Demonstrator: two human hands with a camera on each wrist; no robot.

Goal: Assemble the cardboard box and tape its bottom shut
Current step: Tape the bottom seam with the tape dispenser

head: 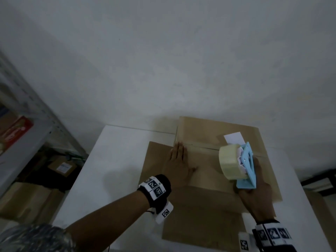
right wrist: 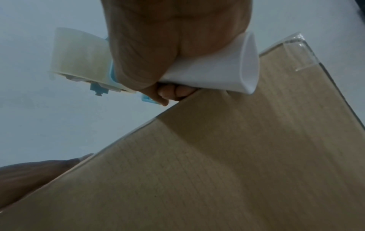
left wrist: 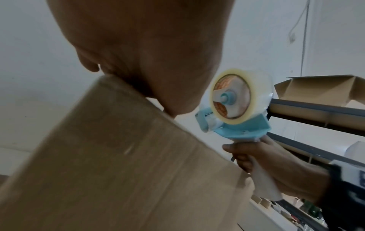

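A brown cardboard box (head: 205, 170) stands on the white table (head: 116, 160) with its folded flaps facing up and a seam (head: 201, 146) running across them. My left hand (head: 179, 161) lies flat with straight fingers on the flaps at the seam's left end. My right hand (head: 254, 195) grips the white handle (right wrist: 223, 68) of a blue tape dispenser (head: 245, 164) carrying a roll of clear tape (head: 230, 161), held just above the right part of the seam. In the left wrist view the tape dispenser (left wrist: 233, 109) sits beyond the box (left wrist: 118, 164). A white label (head: 233, 138) is on the far flap.
A metal shelf (head: 27, 110) with packages stands at the left, with cardboard boxes (head: 29, 199) on the floor beneath it. A white wall (head: 163, 60) rises right behind the table. Another open box (left wrist: 320, 89) rests on a rack to the right.
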